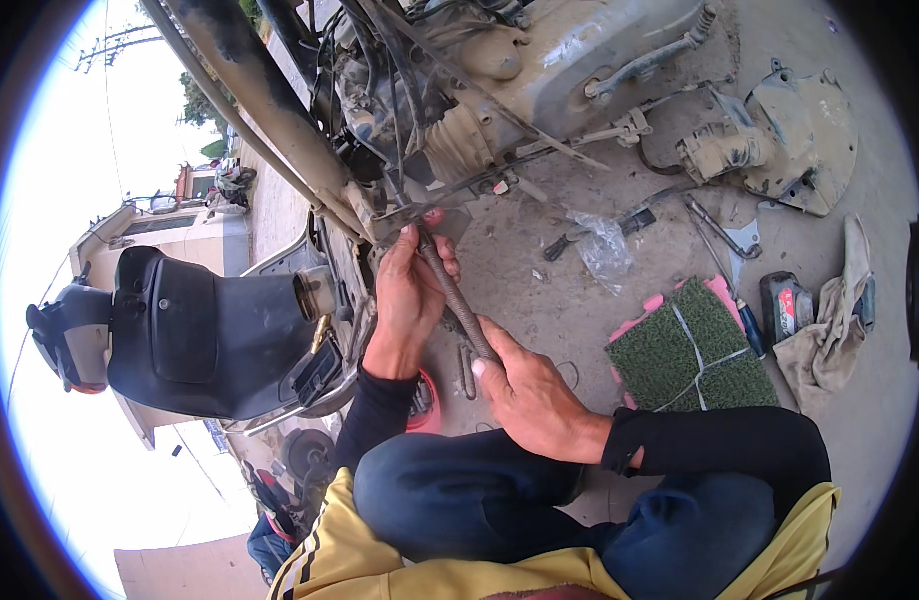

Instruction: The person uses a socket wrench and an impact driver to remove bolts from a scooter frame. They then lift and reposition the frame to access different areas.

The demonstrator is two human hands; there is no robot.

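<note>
We are holding a ribbed brownish rod (462,301) aslant above the ground (535,310), near a dusty engine (462,143); our left hand (407,305) is pinching its upper part, our right hand (542,398) its lower part, between thumb and fingers.

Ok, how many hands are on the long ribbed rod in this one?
2: the left hand near the upper part of the ribbed rod, and the right hand at its lower end.
</note>
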